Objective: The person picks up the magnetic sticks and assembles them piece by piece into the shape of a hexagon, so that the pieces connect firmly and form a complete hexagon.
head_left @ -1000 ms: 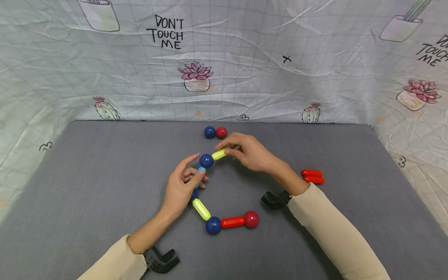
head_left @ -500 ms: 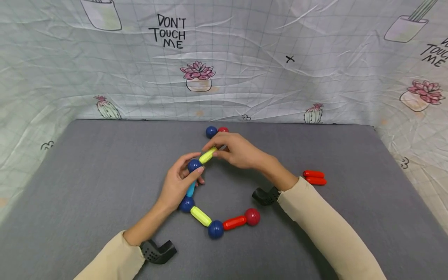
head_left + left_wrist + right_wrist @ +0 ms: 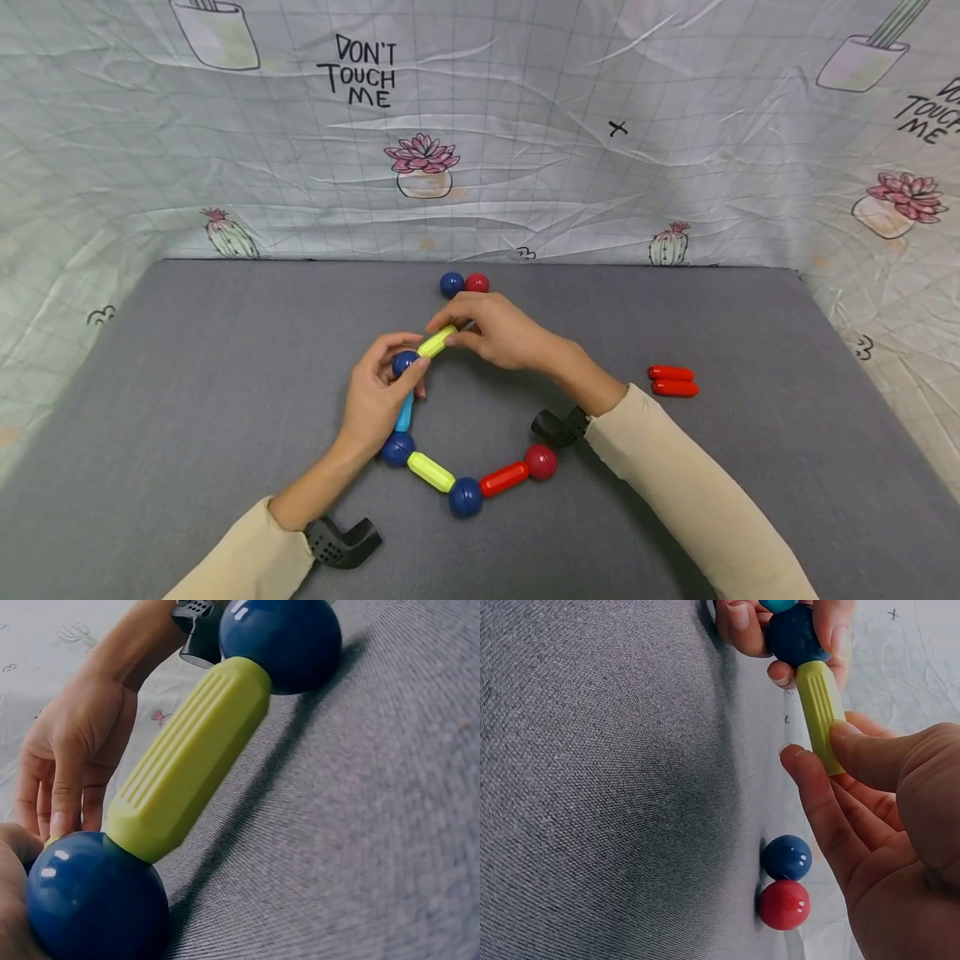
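A printed white sheet (image 3: 525, 92) hangs behind and along both sides of a grey table (image 3: 240, 358). On the table, an open-ended chain (image 3: 398, 450) of balls and rods bows leftward, its far end lying between the hands and the remainder nearer the person. Left hand (image 3: 375, 398): thumb and fingers curled round the far blue ball (image 3: 406, 363), from which a light-blue rod (image 3: 405, 412) runs toward the person. Right hand (image 3: 501, 335): thumb and fingers pinching the far yellow rod (image 3: 437, 342) near its free end; the rod's other end touches the gripped ball. Near part of the chain, in order: a second blue ball, a near yellow rod (image 3: 431, 472), a third blue ball (image 3: 466, 497), a red rod (image 3: 505, 480) and a red ball (image 3: 541, 462). Beyond the right hand, a loose blue ball (image 3: 452, 285) touches a loose red ball (image 3: 477, 283). Smallest, two loose red rods (image 3: 671, 372) lie side by side, right of the right forearm.
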### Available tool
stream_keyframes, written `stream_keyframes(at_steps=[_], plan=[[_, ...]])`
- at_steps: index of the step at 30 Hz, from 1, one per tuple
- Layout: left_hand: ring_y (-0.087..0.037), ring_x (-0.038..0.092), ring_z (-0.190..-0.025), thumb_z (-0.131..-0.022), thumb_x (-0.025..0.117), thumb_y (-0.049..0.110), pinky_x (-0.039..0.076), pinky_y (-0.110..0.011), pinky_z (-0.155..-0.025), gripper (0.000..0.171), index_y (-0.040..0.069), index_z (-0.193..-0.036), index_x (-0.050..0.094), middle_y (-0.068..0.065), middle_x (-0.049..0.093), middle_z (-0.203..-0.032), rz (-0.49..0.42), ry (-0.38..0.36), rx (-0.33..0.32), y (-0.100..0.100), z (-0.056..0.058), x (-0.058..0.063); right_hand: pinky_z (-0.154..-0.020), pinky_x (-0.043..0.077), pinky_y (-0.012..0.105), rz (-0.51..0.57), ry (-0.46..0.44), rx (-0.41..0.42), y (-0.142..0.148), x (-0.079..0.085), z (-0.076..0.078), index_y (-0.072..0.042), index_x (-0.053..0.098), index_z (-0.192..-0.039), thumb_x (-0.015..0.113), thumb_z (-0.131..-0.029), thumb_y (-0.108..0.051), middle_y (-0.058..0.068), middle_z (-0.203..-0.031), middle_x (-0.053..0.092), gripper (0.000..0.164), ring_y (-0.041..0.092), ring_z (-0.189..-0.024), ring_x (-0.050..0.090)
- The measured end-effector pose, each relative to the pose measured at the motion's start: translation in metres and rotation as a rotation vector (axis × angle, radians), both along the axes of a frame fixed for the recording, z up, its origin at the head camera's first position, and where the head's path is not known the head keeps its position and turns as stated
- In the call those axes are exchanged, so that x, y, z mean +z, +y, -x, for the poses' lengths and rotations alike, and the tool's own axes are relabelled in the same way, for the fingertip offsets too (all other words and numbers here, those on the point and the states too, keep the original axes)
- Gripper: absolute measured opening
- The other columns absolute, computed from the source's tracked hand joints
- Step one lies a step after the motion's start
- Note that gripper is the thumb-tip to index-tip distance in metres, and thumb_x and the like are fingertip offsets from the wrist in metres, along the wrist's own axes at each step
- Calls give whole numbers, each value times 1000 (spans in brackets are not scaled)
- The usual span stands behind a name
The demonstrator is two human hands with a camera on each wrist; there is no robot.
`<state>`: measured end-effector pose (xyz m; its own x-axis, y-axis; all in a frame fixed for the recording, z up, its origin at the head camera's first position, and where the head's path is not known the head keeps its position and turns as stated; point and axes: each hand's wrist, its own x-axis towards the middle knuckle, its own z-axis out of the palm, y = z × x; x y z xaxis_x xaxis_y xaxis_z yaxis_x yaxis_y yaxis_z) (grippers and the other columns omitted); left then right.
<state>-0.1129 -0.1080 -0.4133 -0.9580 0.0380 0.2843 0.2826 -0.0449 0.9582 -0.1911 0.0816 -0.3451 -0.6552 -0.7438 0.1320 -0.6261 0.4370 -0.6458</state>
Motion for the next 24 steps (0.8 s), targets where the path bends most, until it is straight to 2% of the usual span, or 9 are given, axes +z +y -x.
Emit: stream_keyframes(at_steps=[10,16,22,24], plan=[[-19,57,-55,-92,64,5,47,-26,-52,27,-2,-118,57,-22,61,-92,27,6,25,1,0,0,-76,48,23,7,0,-10,1,-1,-1,-9,69,-110,64,-92,-9,0,-104,64,19,10,-90,59],[-20,56,-56,-91,64,0,47,-25,-52,27,-3,-117,58,-19,61,-93,52,9,33,1,-1,2,-75,49,23,3,-19,-6,0,1,-1,-9,69,-110,66,-91,-11,0,-104,65,19,9,-89,61],[-26,55,-56,-89,65,-4,48,-28,-53,28,-6,-116,59,-18,61,-93,137,-19,37,5,-10,24,-78,50,23,-4,-51,27,1,3,0,-11,68,-112,66,-91,-13,-1,-107,65,21,8,-90,61],[-27,56,-56,-88,65,-4,48,-28,-54,29,-8,-116,60,-19,61,-91,139,-16,35,5,-12,30,-78,49,22,-6,-59,33,1,4,0,-12,68,-112,65,-91,-13,0,-107,65,21,9,-91,61]])
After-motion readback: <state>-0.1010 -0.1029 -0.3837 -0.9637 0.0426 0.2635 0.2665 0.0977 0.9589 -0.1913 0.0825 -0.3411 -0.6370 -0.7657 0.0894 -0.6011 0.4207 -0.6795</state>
